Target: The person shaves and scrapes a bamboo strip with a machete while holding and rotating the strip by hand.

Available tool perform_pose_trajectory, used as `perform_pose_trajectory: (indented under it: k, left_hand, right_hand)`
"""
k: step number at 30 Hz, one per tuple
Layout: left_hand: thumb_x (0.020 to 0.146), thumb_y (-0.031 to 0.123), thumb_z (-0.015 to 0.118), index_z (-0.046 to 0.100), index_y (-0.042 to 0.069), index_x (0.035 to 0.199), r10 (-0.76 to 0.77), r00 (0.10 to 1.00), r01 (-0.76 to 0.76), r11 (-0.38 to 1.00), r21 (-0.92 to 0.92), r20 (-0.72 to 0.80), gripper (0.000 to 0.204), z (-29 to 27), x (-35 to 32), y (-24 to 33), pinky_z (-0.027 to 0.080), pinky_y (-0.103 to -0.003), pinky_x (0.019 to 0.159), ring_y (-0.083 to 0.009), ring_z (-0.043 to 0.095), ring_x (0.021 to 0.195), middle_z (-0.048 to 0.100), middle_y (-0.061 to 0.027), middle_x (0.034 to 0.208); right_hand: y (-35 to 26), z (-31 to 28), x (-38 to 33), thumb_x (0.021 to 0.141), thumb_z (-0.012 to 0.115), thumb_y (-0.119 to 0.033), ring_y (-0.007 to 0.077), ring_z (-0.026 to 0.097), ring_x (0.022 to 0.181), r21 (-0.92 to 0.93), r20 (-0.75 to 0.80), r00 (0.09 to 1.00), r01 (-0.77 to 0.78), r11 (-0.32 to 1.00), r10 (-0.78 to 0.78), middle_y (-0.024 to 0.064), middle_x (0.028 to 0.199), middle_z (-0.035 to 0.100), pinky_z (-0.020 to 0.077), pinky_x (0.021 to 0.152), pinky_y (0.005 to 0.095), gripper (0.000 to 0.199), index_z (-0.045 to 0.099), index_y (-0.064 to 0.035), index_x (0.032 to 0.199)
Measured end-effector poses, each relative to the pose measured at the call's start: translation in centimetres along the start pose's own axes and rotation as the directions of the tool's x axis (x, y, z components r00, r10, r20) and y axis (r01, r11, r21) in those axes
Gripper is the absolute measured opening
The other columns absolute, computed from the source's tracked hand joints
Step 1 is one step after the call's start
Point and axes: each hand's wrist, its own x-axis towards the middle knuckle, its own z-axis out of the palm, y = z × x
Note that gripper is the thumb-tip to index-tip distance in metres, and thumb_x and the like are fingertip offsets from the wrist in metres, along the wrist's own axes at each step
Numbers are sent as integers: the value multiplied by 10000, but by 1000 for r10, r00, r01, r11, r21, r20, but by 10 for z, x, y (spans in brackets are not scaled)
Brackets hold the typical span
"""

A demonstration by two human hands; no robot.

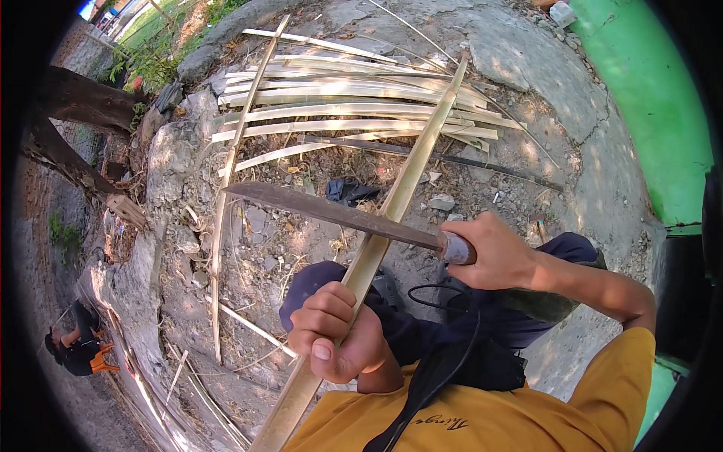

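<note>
My left hand (337, 331) is closed around a long, pale bamboo strip (413, 172), which slants from my lap up toward the far right. In my right hand (493, 252) is the handle of a machete (331, 214), the fingers wrapped around its grip. The dark blade lies across the bamboo strip a little beyond my left hand, its tip pointing left. Whether the edge bites into the bamboo cannot be made out. Beneath the far part of the strip, a pile of split bamboo strips (324, 111) is spread on the ground.
Another long bamboo pole (218, 248) lies left of my knees. A black plastic scrap (352, 191) and stones litter the dirt. Tree trunks (90, 102) stand at the far left, a green wall (648, 98) at the right. A seated person (75, 346) is at the lower left.
</note>
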Motion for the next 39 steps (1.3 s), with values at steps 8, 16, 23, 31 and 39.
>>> perform_pose_trajectory:
  k: [8,16,23,31,39]
  left_hand:
    - [880,169,507,260,113,593,-37,964,44,999,22,-263,383,-5,6,-2,240,-318,472,-113,229,462,290,4,505]
    - [906,180,510,279,122,606,-4,993,8,1000,29,-121,383,-25,8,-7,231,-295,459,-99,213,447,270,16,483]
    - [918,177,499,274,133,613,-9,974,11,1000,6,-228,381,-24,10,-7,233,-295,456,-98,210,445,272,20,472]
    - [901,162,493,267,129,602,-28,966,42,998,49,-256,376,-19,10,-10,226,-300,467,-104,201,462,270,14,483]
    - [896,163,482,218,145,595,-61,960,79,995,58,-272,401,-12,12,-14,207,-300,477,-101,202,475,264,16,504]
  right_hand:
    - [12,22,9,713,754,-205,426,669,665,-184,-6,995,102,978,-104,173,671,660,559,621,475,274,666,-82,941]
    - [20,15,34,727,731,-179,427,671,676,-139,-83,997,-17,990,6,181,680,661,551,638,496,206,669,-77,896]
    - [12,32,27,720,739,-208,426,681,692,-94,1,999,43,995,-43,183,688,669,562,637,494,231,687,-98,917]
    - [-3,40,19,719,743,-205,426,676,671,-77,-41,999,-15,997,12,183,680,666,546,612,509,251,685,-95,938]
    - [4,44,18,722,783,-181,403,661,636,-142,-141,990,-6,990,-14,164,639,623,521,577,473,237,657,-98,905]
